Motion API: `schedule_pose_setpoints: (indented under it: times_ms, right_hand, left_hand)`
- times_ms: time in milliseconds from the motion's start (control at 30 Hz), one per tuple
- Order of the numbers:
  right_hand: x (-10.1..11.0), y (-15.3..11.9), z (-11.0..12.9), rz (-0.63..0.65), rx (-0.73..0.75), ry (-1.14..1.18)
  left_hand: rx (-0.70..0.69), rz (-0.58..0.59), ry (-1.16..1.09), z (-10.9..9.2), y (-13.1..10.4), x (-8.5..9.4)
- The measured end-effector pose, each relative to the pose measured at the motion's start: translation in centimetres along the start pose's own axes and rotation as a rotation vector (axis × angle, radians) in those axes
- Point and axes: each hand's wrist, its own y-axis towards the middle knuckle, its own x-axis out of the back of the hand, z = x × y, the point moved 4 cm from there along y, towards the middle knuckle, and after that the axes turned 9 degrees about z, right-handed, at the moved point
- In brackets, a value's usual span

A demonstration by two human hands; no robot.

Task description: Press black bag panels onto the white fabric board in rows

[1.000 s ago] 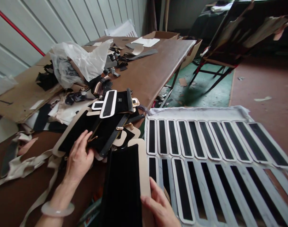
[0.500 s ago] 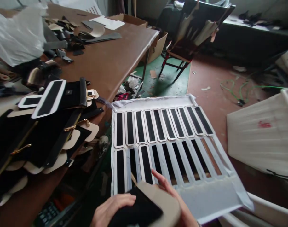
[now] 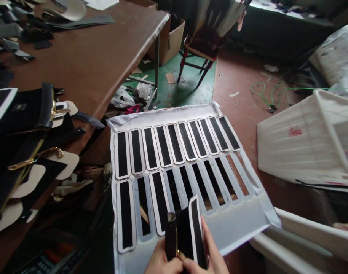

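At the bottom centre, my left hand (image 3: 163,259) and my right hand (image 3: 210,247) are both closed on one black zippered wallet piece (image 3: 183,236). A dark edge and some gold zipper metal show by the left fingers. On its right side stands a white-bordered black strip (image 3: 195,224), against the right fingers. Beneath and beyond the hands is a white-covered frame (image 3: 242,224) with two rows of long slots. White-edged black strips (image 3: 162,144) fill the far row; in the near row, a few lie at the left. The wallet piece's underside is hidden.
At left, more black zippered pieces with beige tabs (image 3: 62,163) are heaped on a brown table (image 3: 85,57), with scraps behind. A white bin (image 3: 294,148) stands at right. Beyond are a chair (image 3: 202,53), a cardboard box (image 3: 174,42), floor litter and a green cord (image 3: 259,89).
The wallet piece has turned in my hands: its beige side faced up before, and now the zipper edge and white-bordered strip show. The view has swung, shifting the surroundings leftward.
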Motion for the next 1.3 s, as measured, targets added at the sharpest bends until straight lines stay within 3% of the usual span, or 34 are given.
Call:
schedule_pose_setpoints:
  times_ms: [67,100,200,300,367,467,633,833,967,1100,1200,1300]
  right_hand:
    - [0.8,1.0,0.0,0.011,0.012,-0.085]
    - [1.3,1.6,0.4,-0.013,0.024,-0.134]
    - [2.2,4.0,2.0,-0.179,0.026,-0.306]
    - [1.9,6.5,3.8,-0.312,0.054,-0.539]
    - [1.3,7.9,4.3,-0.339,0.066,-0.647]
    - [0.8,9.3,4.5,-0.371,0.060,-0.753]
    - [0.8,11.1,5.3,-0.402,0.072,-0.854]
    - [0.2,13.4,5.8,-0.447,0.203,-0.919]
    - [-0.8,14.3,3.1,-0.430,0.168,-0.925]
    - [-1.9,15.0,0.3,-0.422,0.110,-0.950]
    - [-2.5,15.7,-0.3,-0.427,0.107,-0.947]
    - [-2.7,16.2,-0.3,-0.416,0.131,-0.949]
  left_hand:
    - [-0.072,0.056,-0.165,0.1,2.1,-0.1]
    - [-0.095,0.012,-0.214,0.4,3.3,0.2]
    - [-0.123,-0.287,-0.125,2.2,6.6,1.6]
    - [-0.254,-0.510,0.207,3.1,9.0,2.3]
    - [-0.329,-0.526,0.367,3.3,10.1,2.2]
    - [-0.359,-0.456,0.404,3.4,11.2,2.1]
    - [-0.396,-0.368,0.323,2.9,11.8,2.4]
    - [-0.374,-0.315,0.273,3.6,10.9,1.8]
    - [-0.340,-0.410,0.346,5.5,9.7,1.4]
    - [-0.344,-0.567,0.443,6.6,9.0,2.8]
    - [-0.402,-0.642,0.557,5.6,9.2,4.6]
    - [-0.494,-0.634,0.805,3.5,9.9,5.9]
